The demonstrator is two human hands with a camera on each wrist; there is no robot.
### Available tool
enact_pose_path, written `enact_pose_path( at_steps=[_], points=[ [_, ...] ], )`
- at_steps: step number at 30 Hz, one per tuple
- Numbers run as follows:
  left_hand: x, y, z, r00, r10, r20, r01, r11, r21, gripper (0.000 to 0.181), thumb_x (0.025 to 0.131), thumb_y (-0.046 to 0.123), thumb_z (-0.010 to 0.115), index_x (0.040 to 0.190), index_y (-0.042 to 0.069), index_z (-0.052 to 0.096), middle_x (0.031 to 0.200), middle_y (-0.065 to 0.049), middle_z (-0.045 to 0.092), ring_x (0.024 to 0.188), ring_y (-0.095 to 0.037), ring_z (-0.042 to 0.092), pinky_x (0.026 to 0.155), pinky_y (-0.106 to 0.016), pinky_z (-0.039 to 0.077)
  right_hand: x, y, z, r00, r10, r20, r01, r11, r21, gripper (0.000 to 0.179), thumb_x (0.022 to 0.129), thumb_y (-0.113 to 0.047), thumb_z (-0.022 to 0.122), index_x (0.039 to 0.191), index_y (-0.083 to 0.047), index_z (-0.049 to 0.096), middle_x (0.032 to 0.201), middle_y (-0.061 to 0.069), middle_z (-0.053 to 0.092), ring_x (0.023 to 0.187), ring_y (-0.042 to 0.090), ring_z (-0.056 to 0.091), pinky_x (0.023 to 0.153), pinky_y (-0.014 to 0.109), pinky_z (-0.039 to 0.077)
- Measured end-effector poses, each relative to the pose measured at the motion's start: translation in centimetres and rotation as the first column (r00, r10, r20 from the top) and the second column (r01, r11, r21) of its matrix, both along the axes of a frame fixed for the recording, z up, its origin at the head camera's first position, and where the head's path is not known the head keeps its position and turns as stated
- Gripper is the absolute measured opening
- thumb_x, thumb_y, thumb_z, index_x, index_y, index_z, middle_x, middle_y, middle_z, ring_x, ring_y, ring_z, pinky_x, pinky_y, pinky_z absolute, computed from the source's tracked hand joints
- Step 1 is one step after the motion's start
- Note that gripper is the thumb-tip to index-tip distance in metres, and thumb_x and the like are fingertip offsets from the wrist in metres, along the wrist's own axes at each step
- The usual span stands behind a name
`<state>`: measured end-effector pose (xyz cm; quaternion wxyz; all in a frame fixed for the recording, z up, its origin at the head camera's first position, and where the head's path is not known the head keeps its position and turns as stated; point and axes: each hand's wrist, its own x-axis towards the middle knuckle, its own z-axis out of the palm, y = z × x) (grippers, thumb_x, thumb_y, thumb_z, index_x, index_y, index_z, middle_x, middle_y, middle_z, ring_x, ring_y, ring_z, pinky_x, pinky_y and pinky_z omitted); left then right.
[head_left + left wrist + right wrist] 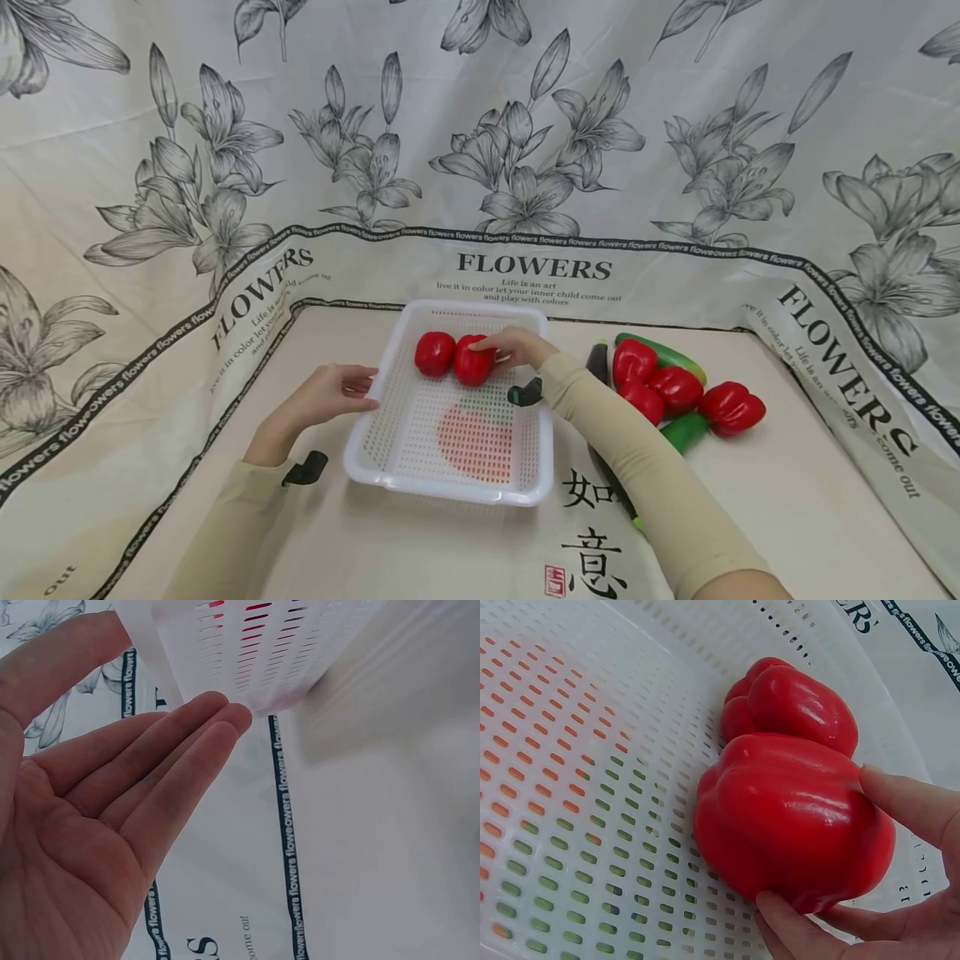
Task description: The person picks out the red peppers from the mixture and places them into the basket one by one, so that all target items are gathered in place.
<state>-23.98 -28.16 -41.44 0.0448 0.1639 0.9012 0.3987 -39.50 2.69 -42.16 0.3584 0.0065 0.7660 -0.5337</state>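
Observation:
A white perforated plastic basket (382, 481) stands in the middle of the table, and two red bell peppers lie at its far end. My right hand (517, 346) grips the right-hand bell pepper (795, 817), thumb on one side and fingers on the other. Against it lies the second bell pepper (802, 705). At the basket's left side is my left hand (337, 393); in the left wrist view its long fingers (180, 750) are nearly straight and their tips touch or almost touch the perforated wall, while the thumb reaches the rim.
Right of the basket lies a pile with several red bell peppers (678, 389), a green cucumber-like vegetable (684, 432) and another green one (678, 357) behind. A dark, long eggplant-like vegetable (597, 362) is partly hidden by the right sleeve. A flower-printed curtain (525, 183) backs the table.

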Motion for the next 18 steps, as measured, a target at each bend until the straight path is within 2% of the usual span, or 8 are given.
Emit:
enact_pose_path(
  at_steps=[7,13,18],
  points=[
    [0.0,0.1,0.1,1.0,-0.002,0.005,0.001,1.0,0.008,0.059,0.079,0.021,0.077,0.127,-0.006,0.055,0.109,-0.02,0.068,0.098,-0.03,0.067,0.083,-0.037,0.057,0.0,0.1,0.3,1.0,-0.006,0.007,0.006,1.0,-0.009,0.055,0.088,-0.019,0.067,0.135,0.0,0.045,0.142,0.02,0.043,0.13,0.036,0.042,0.102,0.045,0.045],
    [0.1,0.1,0.2,1.0,0.002,0.004,-0.002,1.0,-0.003,0.06,0.079,0.021,0.077,0.127,-0.007,0.054,0.11,-0.021,0.068,0.098,-0.03,0.067,0.083,-0.037,0.057,0.1,0.8,0.6,1.0,0.005,-0.031,-0.005,1.0,-0.001,0.052,0.088,-0.02,0.067,0.132,-0.001,0.048,0.14,0.02,0.043,0.128,0.037,0.043,0.103,0.046,0.044],
    [0.2,0.1,0.2,1.0,0.005,0.004,-0.005,1.0,-0.004,0.061,0.079,0.023,0.077,0.127,-0.007,0.055,0.11,-0.021,0.068,0.098,-0.03,0.067,0.083,-0.039,0.057,0.3,1.4,0.9,0.999,-0.009,-0.033,0.009,1.0,0.011,0.056,0.087,-0.021,0.068,0.134,-0.002,0.045,0.143,0.02,0.038,0.13,0.037,0.041,0.102,0.046,0.045]
  ],
)
